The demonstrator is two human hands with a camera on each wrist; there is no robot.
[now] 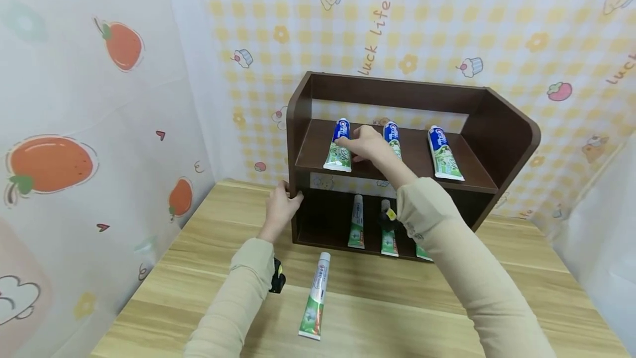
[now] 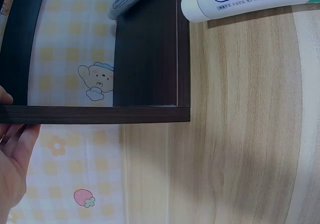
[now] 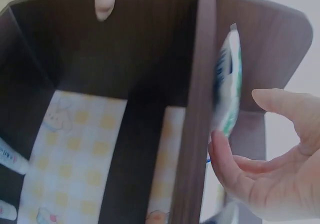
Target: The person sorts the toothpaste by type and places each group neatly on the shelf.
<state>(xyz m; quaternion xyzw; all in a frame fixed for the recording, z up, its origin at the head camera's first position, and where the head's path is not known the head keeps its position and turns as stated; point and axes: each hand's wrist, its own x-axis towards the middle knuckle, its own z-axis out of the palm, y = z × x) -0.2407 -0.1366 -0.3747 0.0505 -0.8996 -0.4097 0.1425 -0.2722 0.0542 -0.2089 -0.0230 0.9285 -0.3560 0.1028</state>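
Note:
My left hand (image 1: 281, 208) grips the left side panel of a dark brown two-tier shelf (image 2: 95, 115), thumb on the inner face and fingers outside. Over the upper tier, my right hand (image 1: 369, 143) is at the leftmost blue, white and green toothpaste tube (image 1: 339, 154). The right wrist view shows this tube (image 3: 230, 83) between spread thumb and fingers, the thumb apart from it and a fingertip right at its lower end. Two similar tubes, a middle one (image 1: 391, 132) partly behind the right hand and a right one (image 1: 444, 154), lie on the same tier.
On the lower tier lie white-and-green toothpaste tubes, a left one (image 1: 356, 224), a middle one (image 1: 389, 243) and a right one (image 1: 424, 252) mostly behind the right sleeve. Another such tube (image 1: 316, 298) lies on the wooden table (image 1: 387, 319) before the shelf. Patterned walls stand behind and left.

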